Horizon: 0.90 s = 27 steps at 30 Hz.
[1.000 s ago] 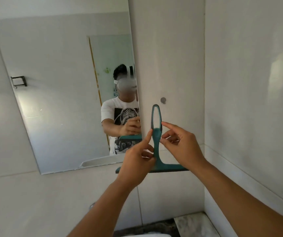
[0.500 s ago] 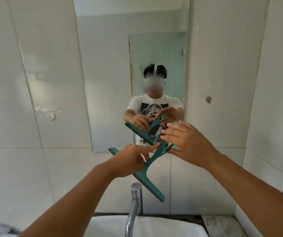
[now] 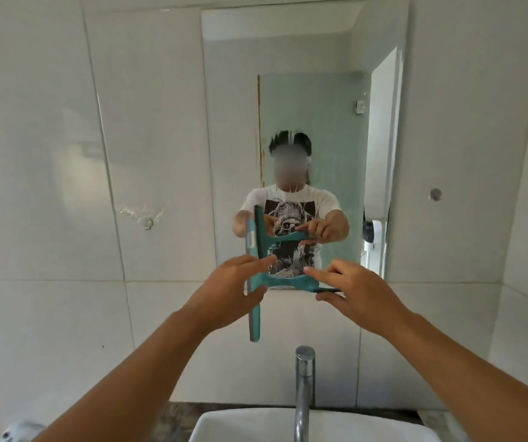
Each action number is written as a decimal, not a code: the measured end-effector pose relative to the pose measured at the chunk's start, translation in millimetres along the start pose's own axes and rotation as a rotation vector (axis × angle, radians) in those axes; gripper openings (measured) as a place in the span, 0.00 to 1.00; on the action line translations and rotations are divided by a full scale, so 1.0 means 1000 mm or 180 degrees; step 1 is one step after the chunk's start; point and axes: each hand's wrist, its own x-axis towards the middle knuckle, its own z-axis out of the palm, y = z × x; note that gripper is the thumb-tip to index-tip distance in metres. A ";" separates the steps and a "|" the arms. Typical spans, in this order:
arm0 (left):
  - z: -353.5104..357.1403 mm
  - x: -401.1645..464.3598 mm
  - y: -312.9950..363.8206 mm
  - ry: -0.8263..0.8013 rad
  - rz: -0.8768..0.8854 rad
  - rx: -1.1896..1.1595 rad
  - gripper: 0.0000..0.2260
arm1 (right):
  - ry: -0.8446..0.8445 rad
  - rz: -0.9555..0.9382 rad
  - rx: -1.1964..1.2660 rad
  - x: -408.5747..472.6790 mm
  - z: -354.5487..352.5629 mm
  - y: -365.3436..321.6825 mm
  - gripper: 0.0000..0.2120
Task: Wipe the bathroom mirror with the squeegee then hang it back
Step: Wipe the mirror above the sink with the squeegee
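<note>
A teal squeegee point(image 3: 254, 317) is held in front of the mirror's lower edge, its blade upright at the left and its looped handle pointing right. My left hand point(image 3: 229, 293) grips it where blade and handle meet. My right hand point(image 3: 356, 290) pinches the far end of the handle. The mirror point(image 3: 304, 52) fills the wall straight ahead and reflects a person holding the squeegee. A small round wall hook point(image 3: 435, 194) sits on the tiles right of the mirror.
A chrome faucet point(image 3: 304, 387) rises below my hands over a white basin point(image 3: 256, 425). White tiled walls surround the mirror. A stuck-on clear pad point(image 3: 144, 215) marks the tiles at the left. A side wall closes in at the right.
The view has swung left from the hook to face the mirror. The squeegee has been turned from upright handle to a horizontal handle with the blade vertical, both hands still on it.
</note>
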 end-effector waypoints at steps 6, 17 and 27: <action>-0.026 -0.010 -0.036 0.0843 -0.0280 -0.0046 0.22 | 0.0641 0.0782 0.0168 0.019 -0.001 -0.018 0.25; -0.039 0.019 -0.094 0.1070 -0.0585 -0.0265 0.26 | 0.1199 0.1328 0.0051 0.091 -0.015 -0.035 0.26; -0.056 0.082 -0.119 0.1205 -0.0333 -0.0017 0.35 | 0.1757 0.1162 -0.0315 0.181 -0.057 -0.032 0.25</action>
